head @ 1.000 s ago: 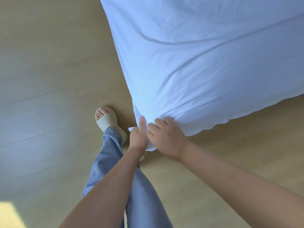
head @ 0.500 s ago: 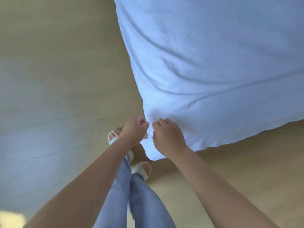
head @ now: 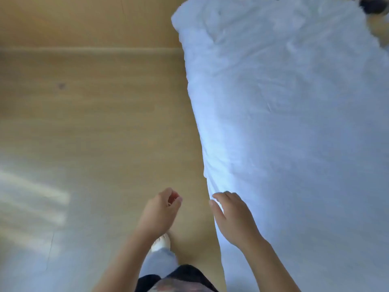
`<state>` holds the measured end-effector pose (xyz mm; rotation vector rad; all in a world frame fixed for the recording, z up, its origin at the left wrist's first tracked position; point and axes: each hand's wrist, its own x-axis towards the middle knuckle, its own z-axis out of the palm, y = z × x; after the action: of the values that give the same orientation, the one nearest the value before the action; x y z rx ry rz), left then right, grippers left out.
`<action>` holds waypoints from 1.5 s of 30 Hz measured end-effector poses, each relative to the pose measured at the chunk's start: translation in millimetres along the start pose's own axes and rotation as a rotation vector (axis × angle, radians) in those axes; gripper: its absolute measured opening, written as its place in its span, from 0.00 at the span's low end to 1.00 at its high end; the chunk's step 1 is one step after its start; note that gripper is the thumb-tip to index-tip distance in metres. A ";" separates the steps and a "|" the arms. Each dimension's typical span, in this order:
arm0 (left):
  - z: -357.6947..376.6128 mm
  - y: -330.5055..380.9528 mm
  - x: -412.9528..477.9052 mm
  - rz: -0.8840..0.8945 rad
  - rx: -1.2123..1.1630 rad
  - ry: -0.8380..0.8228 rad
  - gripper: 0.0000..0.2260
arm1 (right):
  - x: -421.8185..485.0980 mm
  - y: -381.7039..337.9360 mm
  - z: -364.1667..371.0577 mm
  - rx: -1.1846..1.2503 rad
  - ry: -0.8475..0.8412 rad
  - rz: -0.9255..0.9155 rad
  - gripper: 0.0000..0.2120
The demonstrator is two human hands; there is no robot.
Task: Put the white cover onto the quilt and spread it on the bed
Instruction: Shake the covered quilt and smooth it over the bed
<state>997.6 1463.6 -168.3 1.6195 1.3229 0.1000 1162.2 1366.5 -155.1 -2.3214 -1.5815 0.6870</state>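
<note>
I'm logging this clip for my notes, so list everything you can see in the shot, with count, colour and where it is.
quilt in white cover: one, white, fills the right side, lying spread with creases
floor: one, light wood, left and centre
skirting strip: one, tan, across the upper left
sunlight patch: one, pale, on the floor at far left
dark object: one, black, top right corner, too blurred to identify
slipper: one in view, off-white, on the floor at bottom centre
jeans leg: one, light blue, bottom centre
left hand: loosely curled, over the floor, no grip on anything
right hand: fingers relaxed, at the quilt's near left edge
</note>
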 end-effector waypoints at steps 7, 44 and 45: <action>-129.7 90.4 139.5 0.173 0.193 -0.013 0.05 | 150.7 -44.5 -67.1 0.105 0.040 0.080 0.15; -425.0 546.5 1106.8 0.350 0.508 -0.286 0.08 | 1181.0 -31.7 -343.3 0.177 0.124 0.313 0.18; -418.7 559.6 1130.8 0.354 0.542 -0.299 0.09 | 1201.4 -18.8 -347.5 0.198 0.124 0.349 0.18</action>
<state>1582.1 2656.5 -116.7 2.2152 0.8607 -0.3028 1684.8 2502.7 -137.0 -2.4563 -1.0158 0.7202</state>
